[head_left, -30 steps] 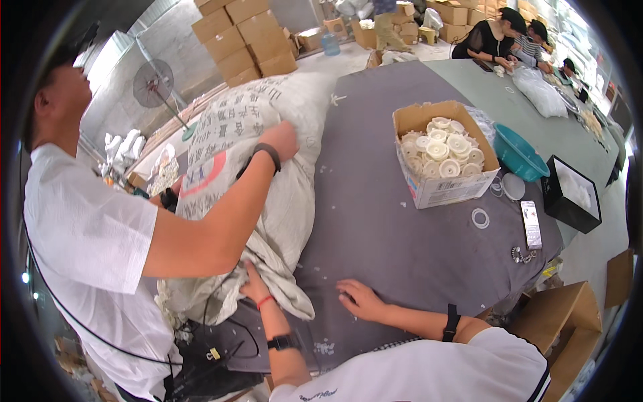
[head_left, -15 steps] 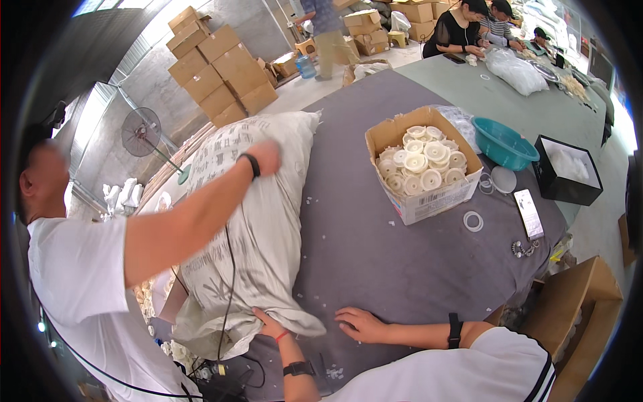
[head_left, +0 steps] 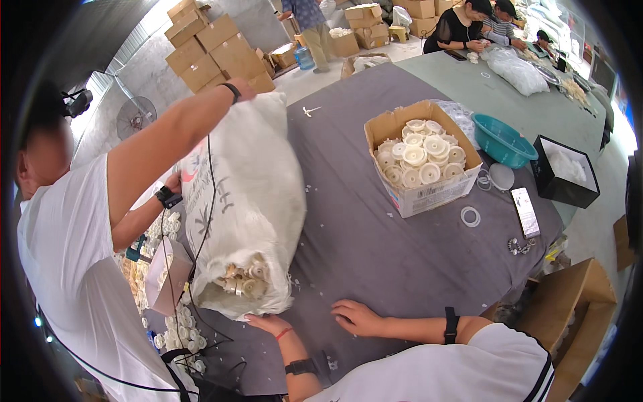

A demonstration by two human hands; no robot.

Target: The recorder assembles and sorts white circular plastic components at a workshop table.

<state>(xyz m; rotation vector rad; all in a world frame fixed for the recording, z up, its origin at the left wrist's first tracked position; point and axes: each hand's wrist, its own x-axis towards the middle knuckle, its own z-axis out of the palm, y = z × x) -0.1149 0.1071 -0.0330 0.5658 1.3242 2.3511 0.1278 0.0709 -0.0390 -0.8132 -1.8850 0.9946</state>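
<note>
A white woven sack (head_left: 258,181) lies on the dark cloth of the table, its mouth facing me and showing pale plastic parts (head_left: 251,280) inside. My left hand (head_left: 269,324), with a red string at the wrist, grips the lower rim of that mouth; some of its fingers are hidden by the sack. Resting on the cloth to the right, my right hand (head_left: 360,318) is empty, its fingers loosely apart. A co-worker at the left holds the sack's far end with one hand (head_left: 242,88) and touches its left side with the other hand (head_left: 173,182).
A carton of white round plastic pieces (head_left: 429,194) stands right of centre. Beyond it are a teal basin (head_left: 502,144), a black box (head_left: 569,191) and a phone (head_left: 526,213). Cables (head_left: 209,181) hang over the sack. Loose white parts (head_left: 181,331) lie at lower left.
The co-worker has raised the sack's far end and brought a second hand to it. Its mouth has swung open toward me, uncovering the parts inside. My right hand has hardly moved.
</note>
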